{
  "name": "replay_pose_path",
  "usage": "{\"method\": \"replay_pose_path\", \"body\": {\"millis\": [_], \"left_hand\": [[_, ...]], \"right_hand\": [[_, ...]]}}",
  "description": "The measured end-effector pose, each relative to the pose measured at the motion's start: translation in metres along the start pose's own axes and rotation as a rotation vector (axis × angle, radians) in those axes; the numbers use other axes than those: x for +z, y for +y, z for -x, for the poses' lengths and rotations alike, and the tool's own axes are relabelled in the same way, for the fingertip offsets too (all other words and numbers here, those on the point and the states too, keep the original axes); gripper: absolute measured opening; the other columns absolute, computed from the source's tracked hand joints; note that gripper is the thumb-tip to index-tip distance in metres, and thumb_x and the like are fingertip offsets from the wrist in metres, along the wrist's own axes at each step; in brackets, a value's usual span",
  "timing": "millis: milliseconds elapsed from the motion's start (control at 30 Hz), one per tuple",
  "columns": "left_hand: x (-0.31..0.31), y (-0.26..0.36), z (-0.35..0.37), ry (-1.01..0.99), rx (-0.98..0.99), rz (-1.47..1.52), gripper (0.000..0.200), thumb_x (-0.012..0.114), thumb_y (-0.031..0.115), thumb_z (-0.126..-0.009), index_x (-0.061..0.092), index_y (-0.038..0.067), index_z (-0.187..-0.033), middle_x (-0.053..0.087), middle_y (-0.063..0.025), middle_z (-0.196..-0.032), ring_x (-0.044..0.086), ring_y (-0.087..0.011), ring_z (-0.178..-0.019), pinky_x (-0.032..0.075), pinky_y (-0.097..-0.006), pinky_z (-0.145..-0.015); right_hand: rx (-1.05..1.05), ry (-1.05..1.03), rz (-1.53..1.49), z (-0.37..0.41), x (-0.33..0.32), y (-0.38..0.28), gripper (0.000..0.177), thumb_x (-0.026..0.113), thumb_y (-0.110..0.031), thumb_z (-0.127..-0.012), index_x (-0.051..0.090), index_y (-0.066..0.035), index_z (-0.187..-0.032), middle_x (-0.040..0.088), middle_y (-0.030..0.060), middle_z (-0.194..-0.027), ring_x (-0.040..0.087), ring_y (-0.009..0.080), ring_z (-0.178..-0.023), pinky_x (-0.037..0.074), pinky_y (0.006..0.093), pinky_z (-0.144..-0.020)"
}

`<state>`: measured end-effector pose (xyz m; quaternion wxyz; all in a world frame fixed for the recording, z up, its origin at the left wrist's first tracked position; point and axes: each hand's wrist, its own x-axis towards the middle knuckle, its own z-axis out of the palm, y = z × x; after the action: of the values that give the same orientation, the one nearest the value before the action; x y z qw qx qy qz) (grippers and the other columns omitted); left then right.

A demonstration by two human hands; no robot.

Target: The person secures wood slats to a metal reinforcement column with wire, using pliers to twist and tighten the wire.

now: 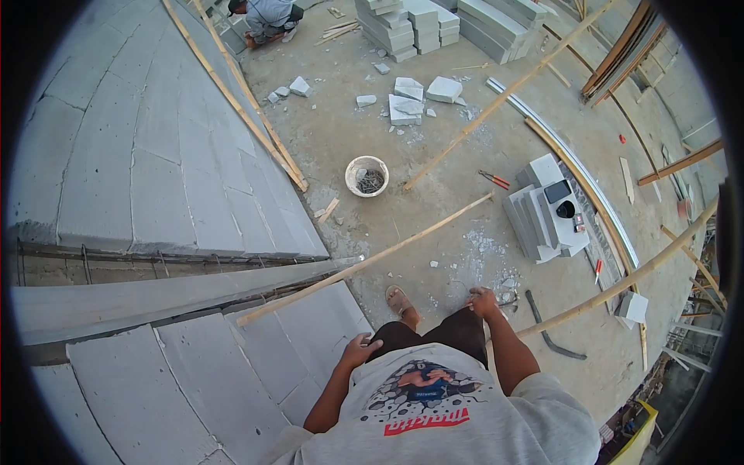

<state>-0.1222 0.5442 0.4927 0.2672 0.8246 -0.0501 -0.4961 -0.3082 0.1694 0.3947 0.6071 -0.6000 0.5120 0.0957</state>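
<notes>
My left hand point(360, 351) rests near my left thigh beside the pale block wall, its fingers apart and nothing in them. Over my right thigh is my right hand point(482, 301), its fingers curled; a thin dark object shows close to it, and I cannot make out whether the hand holds it. One sandalled foot point(401, 302) stands on the concrete floor between the hands. A long wooden pole point(372, 260) slants across the floor ahead of me.
A white bucket point(366, 177) stands ahead. Red-handled pliers point(494, 180) lie near stacked blocks point(535, 213) at the right. Broken blocks point(406, 108) are farther off. Another person point(267, 19) crouches at the top left. A dark hose piece point(546, 329) lies at right.
</notes>
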Motion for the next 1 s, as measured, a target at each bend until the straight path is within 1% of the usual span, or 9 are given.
{"method": "replay_pose_path", "body": {"millis": [100,167,233,333,400,467,600,800,1000], "left_hand": [[0.034,0.008,-0.002,-0.085,0.232,-0.207,0.050,0.071,0.041,-0.080,0.065,0.000,-0.108,0.068,-0.0159,-0.104,0.065,-0.0287,-0.099,0.049,-0.0377,-0.087],[0.051,0.021,-0.010,-0.057,0.436,-0.335,0.029,0.069,0.026,-0.082,0.069,-0.001,-0.092,0.070,-0.0161,-0.093,0.066,-0.0270,-0.091,0.050,-0.0383,-0.081],[0.069,0.039,0.000,-0.169,0.394,-0.247,0.027,0.067,0.024,-0.084,0.068,-0.001,-0.092,0.069,-0.0136,-0.091,0.065,-0.0251,-0.088,0.050,-0.0367,-0.080],[0.070,0.073,0.030,-0.429,0.089,0.019,0.021,0.064,0.020,-0.088,0.066,-0.001,-0.090,0.067,-0.0046,-0.086,0.062,-0.0157,-0.079,0.049,-0.0299,-0.073],[0.070,0.105,0.049,-0.690,-0.221,0.024,0.020,0.064,0.021,-0.089,0.066,0.001,-0.090,0.063,0.0000,-0.086,0.057,-0.0096,-0.074,0.046,-0.0248,-0.067],[0.087,0.106,0.041,-0.812,-0.280,-0.013,0.019,0.066,0.024,-0.089,0.068,0.005,-0.090,0.063,0.0012,-0.085,0.053,-0.0058,-0.069,0.043,-0.0217,-0.063],[0.157,0.085,-0.028,-0.702,-0.525,-0.102,0.022,0.065,0.026,-0.091,0.065,0.004,-0.097,0.065,-0.0029,-0.092,0.060,-0.0109,-0.080,0.049,-0.0266,-0.073],[0.270,0.011,-0.122,-0.385,-0.489,0.136,0.029,0.057,0.031,-0.095,0.057,0.006,-0.110,0.063,-0.0066,-0.103,0.063,-0.0183,-0.092,0.053,-0.0321,-0.076],[0.314,-0.035,-0.151,-0.317,-0.691,0.180,0.030,0.053,0.036,-0.097,0.057,0.009,-0.110,0.062,-0.0082,-0.108,0.061,-0.0228,-0.102,0.050,-0.0397,-0.088]], "right_hand": [[-0.155,-0.091,0.401,-0.018,-0.012,0.070,0.034,0.056,-0.019,-0.084,0.066,0.000,-0.111,0.069,0.0166,-0.107,0.067,0.0258,-0.097,0.050,0.0366,-0.088],[-0.177,-0.091,1.164,0.034,-0.035,0.025,0.035,0.053,-0.026,-0.086,0.069,-0.009,-0.113,0.059,0.0182,-0.126,0.054,0.0295,-0.121,0.039,0.0376,-0.105],[0.116,-0.256,0.996,0.022,-0.054,0.055,0.038,0.050,-0.029,-0.089,0.065,-0.014,-0.121,0.049,0.0199,-0.138,0.041,0.0339,-0.133,0.030,0.0368,-0.111],[0.158,-0.063,0.870,0.038,-0.095,0.080,0.042,0.054,-0.030,-0.089,0.060,-0.014,-0.127,0.048,0.0230,-0.137,0.047,0.0379,-0.126,0.038,0.0408,-0.105],[0.158,0.308,0.013,0.031,-0.117,0.111,0.049,0.060,-0.031,-0.086,0.055,-0.005,-0.127,0.048,0.0261,-0.135,0.051,0.0373,-0.121,0.043,0.0434,-0.099],[0.253,0.367,0.028,0.002,-0.129,0.161,0.047,0.062,-0.031,-0.085,0.057,-0.004,-0.122,0.051,0.0244,-0.132,0.054,0.0363,-0.118,0.044,0.0434,-0.097],[0.364,0.408,0.060,-0.069,-0.147,0.277,0.041,0.064,-0.031,-0.084,0.062,-0.004,-0.114,0.061,0.0206,-0.119,0.059,0.0352,-0.110,0.046,0.0428,-0.094],[0.572,0.419,0.238,-0.205,-0.169,0.417,0.031,0.055,-0.026,-0.088,0.061,-0.010,-0.114,0.063,0.0203,-0.113,0.060,0.0358,-0.107,0.049,0.0441,-0.090],[0.567,0.875,0.532,-0.324,-0.219,0.482,0.021,0.048,-0.020,-0.091,0.055,-0.009,-0.108,0.059,0.0164,-0.111,0.062,0.0336,-0.100,0.052,0.0449,-0.081]]}}
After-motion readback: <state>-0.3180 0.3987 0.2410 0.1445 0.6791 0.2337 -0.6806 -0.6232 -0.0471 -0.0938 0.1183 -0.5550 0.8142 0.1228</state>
